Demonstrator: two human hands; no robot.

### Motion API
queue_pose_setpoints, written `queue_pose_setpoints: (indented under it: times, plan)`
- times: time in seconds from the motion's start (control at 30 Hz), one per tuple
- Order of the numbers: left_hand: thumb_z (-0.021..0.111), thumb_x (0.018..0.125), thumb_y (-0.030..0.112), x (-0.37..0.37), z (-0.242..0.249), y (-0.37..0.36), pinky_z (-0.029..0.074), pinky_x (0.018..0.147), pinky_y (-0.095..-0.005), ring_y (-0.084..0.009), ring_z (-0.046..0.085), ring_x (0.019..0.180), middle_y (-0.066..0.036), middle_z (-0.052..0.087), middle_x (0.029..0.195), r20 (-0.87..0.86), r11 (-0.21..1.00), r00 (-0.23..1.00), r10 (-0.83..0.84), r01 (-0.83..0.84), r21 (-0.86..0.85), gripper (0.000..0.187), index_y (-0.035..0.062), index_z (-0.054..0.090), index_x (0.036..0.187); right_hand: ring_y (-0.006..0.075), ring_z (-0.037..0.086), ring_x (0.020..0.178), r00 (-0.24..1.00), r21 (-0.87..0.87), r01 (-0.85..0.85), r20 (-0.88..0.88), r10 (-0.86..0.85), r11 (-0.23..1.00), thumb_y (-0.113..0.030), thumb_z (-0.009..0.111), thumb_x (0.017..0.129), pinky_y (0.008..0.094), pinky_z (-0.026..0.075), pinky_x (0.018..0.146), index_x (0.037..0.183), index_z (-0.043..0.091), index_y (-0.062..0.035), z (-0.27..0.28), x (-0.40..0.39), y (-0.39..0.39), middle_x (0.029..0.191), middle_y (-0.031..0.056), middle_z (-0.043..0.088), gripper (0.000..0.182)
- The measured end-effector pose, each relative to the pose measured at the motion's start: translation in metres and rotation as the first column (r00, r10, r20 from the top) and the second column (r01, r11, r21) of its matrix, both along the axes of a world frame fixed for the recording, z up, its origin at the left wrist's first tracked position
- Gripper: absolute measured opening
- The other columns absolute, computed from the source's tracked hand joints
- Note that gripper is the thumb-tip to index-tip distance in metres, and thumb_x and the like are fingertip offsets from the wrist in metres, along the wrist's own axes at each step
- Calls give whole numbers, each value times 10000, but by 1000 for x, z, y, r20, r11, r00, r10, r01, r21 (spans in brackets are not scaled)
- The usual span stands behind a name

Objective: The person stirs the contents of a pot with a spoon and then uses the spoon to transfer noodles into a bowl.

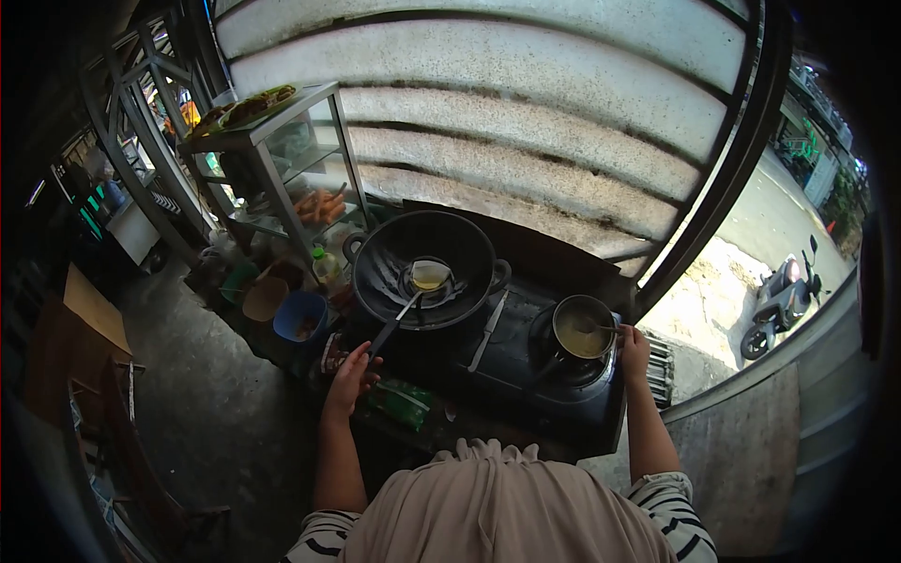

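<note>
My left hand is closed near the end of the dark handle of a ladle. The ladle's bowl, with yellowish liquid in it, rests inside a large black wok on the stove. At the right burner sits a small pan of cloudy pale liquid. My right hand is closed around the end of a thin utensil handle beside this pan; the other end reaches into the liquid. Between wok and pan a knife lies on the stove top.
Left of the wok are a blue bowl, a bottle with a green cap and a glass display case holding food. A green plastic item lies near the stove's front edge. Outside at right stands a motorbike.
</note>
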State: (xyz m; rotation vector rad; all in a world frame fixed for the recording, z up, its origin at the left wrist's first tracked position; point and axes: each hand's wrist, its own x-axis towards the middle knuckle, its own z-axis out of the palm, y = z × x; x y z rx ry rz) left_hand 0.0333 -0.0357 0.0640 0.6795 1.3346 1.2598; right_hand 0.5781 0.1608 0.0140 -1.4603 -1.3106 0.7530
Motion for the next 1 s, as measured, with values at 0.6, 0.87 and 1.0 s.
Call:
queue_pose_setpoints:
  times: [0.6,0.87,1.0]
  plan:
    - [484,919,365,22,-18,-10,406,646,-226,-107,577,823,8,555,1185,245,954,931,271,-294,61,475,197,381,1352,81,411,426,966,-366,26,-229,-118,930,-250,476,911,217,302,371,910,663,-55,-16,-5,-18,636,-4,534,270]
    - [485,924,333,51,-43,-17,419,634,-219,-113,580,844,-3,545,1191,310,985,936,169,-173,-14,536,169,312,1405,54,367,431,666,-518,-125,-676,-315,846,-239,456,912,189,229,347,966,628,-91,-8,8,-16,688,-25,519,233]
    - [453,942,323,56,-51,-19,412,626,-227,-130,566,834,4,545,1178,334,987,929,163,-149,-65,476,188,345,1385,57,370,423,772,-381,-24,-595,-225,924,-242,460,933,189,273,366,963,634,-77,4,9,-11,658,-23,512,242]
